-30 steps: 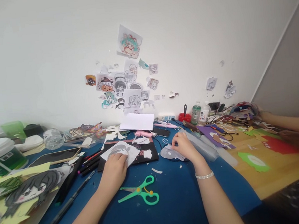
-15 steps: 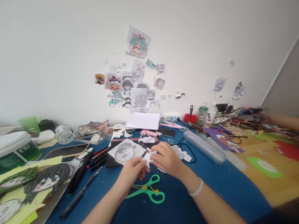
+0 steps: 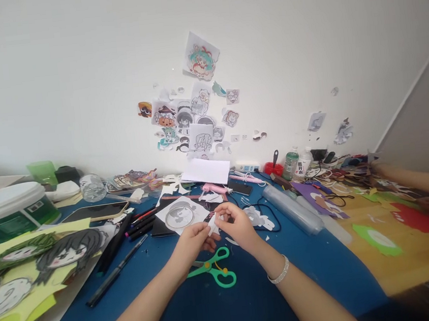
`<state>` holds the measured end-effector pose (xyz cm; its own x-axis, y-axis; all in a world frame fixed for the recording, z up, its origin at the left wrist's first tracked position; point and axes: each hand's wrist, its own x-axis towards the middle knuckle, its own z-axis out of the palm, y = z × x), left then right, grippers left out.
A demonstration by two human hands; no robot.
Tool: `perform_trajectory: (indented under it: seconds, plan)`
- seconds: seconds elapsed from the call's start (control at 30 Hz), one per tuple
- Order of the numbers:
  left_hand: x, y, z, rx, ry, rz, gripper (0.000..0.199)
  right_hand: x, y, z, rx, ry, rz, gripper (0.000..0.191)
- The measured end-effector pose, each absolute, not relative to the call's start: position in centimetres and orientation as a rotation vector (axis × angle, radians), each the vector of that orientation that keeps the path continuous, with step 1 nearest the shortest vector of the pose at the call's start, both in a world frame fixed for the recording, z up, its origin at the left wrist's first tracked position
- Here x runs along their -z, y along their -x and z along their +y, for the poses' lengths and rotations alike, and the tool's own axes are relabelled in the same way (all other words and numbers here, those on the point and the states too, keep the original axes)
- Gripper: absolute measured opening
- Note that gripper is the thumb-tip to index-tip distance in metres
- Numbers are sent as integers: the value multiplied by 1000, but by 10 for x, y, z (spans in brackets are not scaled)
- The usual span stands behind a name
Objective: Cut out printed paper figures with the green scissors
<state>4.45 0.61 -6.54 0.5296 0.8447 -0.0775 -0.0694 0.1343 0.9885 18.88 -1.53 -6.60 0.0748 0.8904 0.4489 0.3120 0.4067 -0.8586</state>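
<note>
A small white paper piece (image 3: 212, 225) is pinched between my two hands above the blue mat. My left hand (image 3: 193, 242) grips its left side with thumb and fingers closed. On its right side, my right hand (image 3: 236, 225) pinches it too, a bracelet on that wrist. Green-handled scissors (image 3: 216, 268) lie just below my hands, their blades partly hidden under my left hand. Behind my left hand, a white sheet with a round grey drawing (image 3: 180, 215) rests on a black item. White paper scraps (image 3: 259, 218) lie to the right of my right hand.
Black pens (image 3: 117, 273) and coloured drawings (image 3: 71, 254) are at left, near a tub (image 3: 11, 212) and a phone (image 3: 95, 212). A clear plastic roll (image 3: 294, 211) lies at right. Another person's arm (image 3: 415, 172) reaches in over the wooden table (image 3: 367, 267).
My right hand has shifted slightly and its fingers have closed in on the paper piece, which now appears narrower and more upright. The view has moved a little.
</note>
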Motion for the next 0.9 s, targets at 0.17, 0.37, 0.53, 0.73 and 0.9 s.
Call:
perform_trajectory:
  seconds: [0.17,0.37,0.53,0.73,0.9]
  plan:
    - [64,-45,3,-748,-1216,755,26,65,-190,-14,-595,1169,-1459,19]
    - [65,-44,4,-749,-1179,737,25,66,-188,-14,-545,1184,-1434,19]
    - [63,-43,1,-748,-1154,735,25,70,-188,-12,-467,1214,-1460,19]
    - [61,-44,0,-770,-1295,813,28,74,-186,-12,-367,1237,-1528,20]
    - [59,-43,2,-791,-1508,837,26,67,-189,-17,-92,1230,-1697,15]
